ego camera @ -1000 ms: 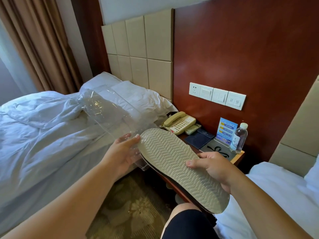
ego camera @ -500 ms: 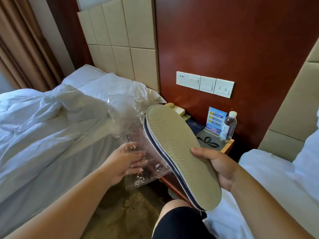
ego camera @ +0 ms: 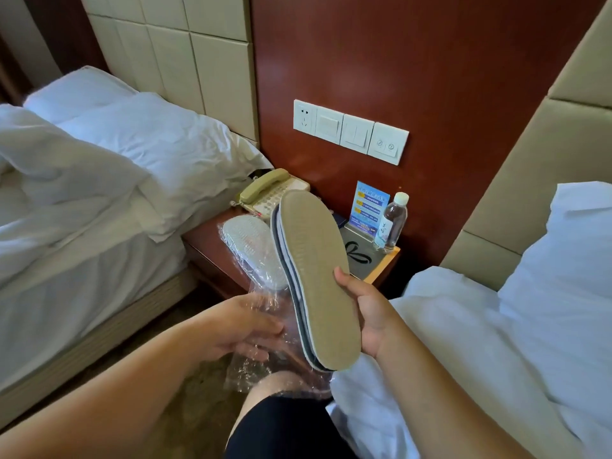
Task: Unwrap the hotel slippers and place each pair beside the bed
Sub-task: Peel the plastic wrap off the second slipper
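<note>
Right hand (ego camera: 367, 313), centre right, clasping one unwrapped pair of slippers (ego camera: 314, 276): two slippers stacked flat, tan sole outward, toe end up and tilted left, heel end low above the knee (ego camera: 281, 392). Thumb across the sole's edge, remaining fingers hidden behind the stack.

Left hand (ego camera: 238, 326), thumb uppermost, fingers loosely curled round one crumpled clear plastic wrapper (ego camera: 248, 376), just left of the held pair and draped toward the knee. Both forearms bare, converging from the lower corners.

One wrapped pair (ego camera: 253, 250), pale sole up, sealed in its own clear film, flat on the front of the single nightstand (ego camera: 202, 253). Nightstand between two beds: left bed (ego camera: 82, 226) with rumpled white duvet, right bed (ego camera: 480, 342) under the right forearm.

On the nightstand, behind the slippers: one beige telephone (ego camera: 268, 193), one blue card (ego camera: 367, 210), and one water bottle (ego camera: 393, 223) upright just beside the card. On the wood wall above: one row of four white switch plates (ego camera: 351, 132).
</note>
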